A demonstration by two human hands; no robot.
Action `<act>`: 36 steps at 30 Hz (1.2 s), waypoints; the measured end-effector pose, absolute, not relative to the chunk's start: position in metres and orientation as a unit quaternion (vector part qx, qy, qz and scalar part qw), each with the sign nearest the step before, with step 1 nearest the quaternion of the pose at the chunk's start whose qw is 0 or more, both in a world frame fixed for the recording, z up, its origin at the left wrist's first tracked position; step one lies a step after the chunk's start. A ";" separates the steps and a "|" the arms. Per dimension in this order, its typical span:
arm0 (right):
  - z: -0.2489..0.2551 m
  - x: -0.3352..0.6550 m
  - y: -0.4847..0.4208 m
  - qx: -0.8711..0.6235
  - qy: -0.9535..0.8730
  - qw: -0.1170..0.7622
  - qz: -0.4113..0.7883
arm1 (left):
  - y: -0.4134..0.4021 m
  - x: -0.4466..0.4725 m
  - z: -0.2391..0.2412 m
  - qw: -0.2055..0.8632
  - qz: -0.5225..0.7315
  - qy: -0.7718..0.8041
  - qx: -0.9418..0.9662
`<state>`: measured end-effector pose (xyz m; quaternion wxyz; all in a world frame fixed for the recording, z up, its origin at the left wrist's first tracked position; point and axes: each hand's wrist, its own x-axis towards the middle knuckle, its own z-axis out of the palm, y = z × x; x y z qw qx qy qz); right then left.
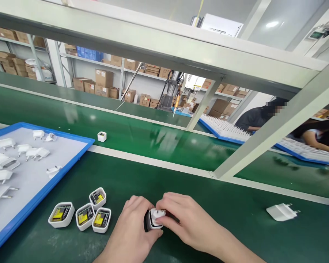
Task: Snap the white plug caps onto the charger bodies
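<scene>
My left hand (133, 226) is closed around a small white charger housing (154, 227) held above the green work surface. With thumb and fingers pinched, my right hand (186, 219) grips a white plug cover (157, 215) with pins at the open top of that housing. Whether the cover is seated in it cannot be seen. Left of my hands stand several open white charger housings (61, 214) with yellow and black parts inside. A loose white plug piece (282, 212) with two pins lies on the right.
A blue-rimmed tray (74, 162) with several white plug pieces is at the left. One housing (101, 136) sits on the green conveyor belt (142, 133) beyond. A slanted metal post (252, 142) rises at the right; two people work behind it beside blue-edged trays (222, 138).
</scene>
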<state>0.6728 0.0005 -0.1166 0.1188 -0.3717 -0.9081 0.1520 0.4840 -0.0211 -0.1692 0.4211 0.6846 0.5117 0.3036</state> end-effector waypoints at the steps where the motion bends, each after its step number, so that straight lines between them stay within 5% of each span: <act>1: -0.119 0.672 0.000 -0.372 -0.908 0.117 0.154 | -0.021 0.484 -0.169 0.419 0.305 0.511 0.686; 17: -0.124 0.667 -0.001 -0.306 -0.944 0.125 0.025 | -0.019 0.483 -0.170 0.429 0.293 0.507 0.688; 36: -0.122 0.665 0.000 -0.323 -0.941 0.089 0.040 | -0.017 0.484 -0.179 0.417 0.316 0.490 0.697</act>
